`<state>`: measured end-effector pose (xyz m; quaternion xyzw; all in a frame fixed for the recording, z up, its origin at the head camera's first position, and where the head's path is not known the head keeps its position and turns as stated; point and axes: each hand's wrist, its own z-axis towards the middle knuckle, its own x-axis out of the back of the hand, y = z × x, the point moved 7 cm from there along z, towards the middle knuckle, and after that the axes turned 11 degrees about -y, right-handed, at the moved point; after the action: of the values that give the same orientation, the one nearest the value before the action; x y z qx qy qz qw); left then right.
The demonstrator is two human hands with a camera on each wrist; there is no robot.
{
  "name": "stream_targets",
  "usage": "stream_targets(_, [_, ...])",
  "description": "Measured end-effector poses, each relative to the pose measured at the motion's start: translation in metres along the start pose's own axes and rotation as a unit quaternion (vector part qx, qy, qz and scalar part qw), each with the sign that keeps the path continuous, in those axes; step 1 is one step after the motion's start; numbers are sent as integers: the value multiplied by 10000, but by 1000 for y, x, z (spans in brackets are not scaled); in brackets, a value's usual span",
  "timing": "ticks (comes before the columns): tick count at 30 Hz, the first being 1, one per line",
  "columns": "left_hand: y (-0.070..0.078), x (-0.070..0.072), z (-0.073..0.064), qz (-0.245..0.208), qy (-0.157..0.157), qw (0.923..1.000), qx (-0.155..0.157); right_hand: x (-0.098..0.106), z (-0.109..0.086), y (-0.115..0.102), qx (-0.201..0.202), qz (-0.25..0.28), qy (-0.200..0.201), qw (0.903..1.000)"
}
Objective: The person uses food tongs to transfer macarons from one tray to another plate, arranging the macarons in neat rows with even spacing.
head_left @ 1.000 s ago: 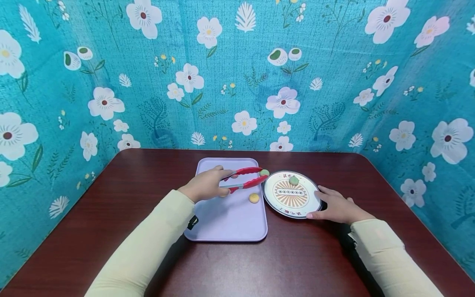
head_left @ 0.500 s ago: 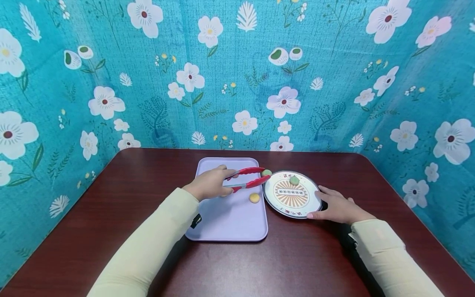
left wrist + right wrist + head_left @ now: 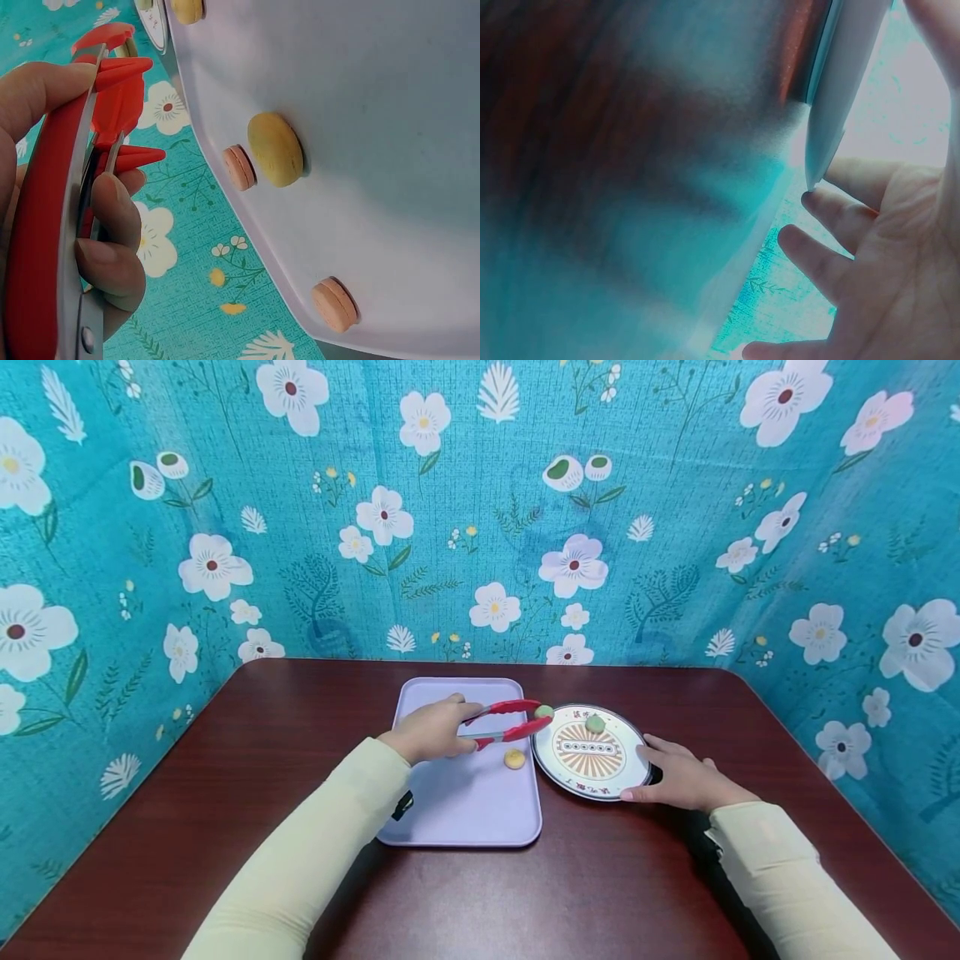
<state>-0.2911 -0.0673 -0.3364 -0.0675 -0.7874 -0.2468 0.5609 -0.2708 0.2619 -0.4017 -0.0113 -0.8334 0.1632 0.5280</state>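
Note:
My left hand (image 3: 435, 732) grips a pair of red-and-silver tongs (image 3: 517, 732), fingers curled round the handles. A green macaron (image 3: 544, 712) sits between the tongs' red tips, overlapping the left rim of the round patterned plate (image 3: 558, 766) in the head view. Another green macaron (image 3: 595, 724) lies on the plate near its far side. My right hand (image 3: 678, 777) rests at the plate's right edge, its thumb and fingers spread along the rim. In the right wrist view, the fingers (image 3: 840, 214) extend loosely, with fingertips right at the plate's underside edge.
Left of the plate lies a lilac tray (image 3: 461, 818). A yellow macaron (image 3: 514, 759) sits near its right side. The left wrist view shows a larger yellow macaron (image 3: 275, 150) and two pink macarons, one beside it (image 3: 238, 167). Behind the dark wooden table (image 3: 600, 893) hangs a blue floral cloth (image 3: 450, 568).
My left hand has moved slightly right, bringing the tongs and the green macaron from the tray's edge to the plate's left rim. The right hand and plate stay where they were.

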Motion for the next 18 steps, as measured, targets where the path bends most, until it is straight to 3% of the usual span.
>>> stream_targets(18, [11,-5,9,87,-59,9997,-216,0,-1,0,30,20,36,10000])
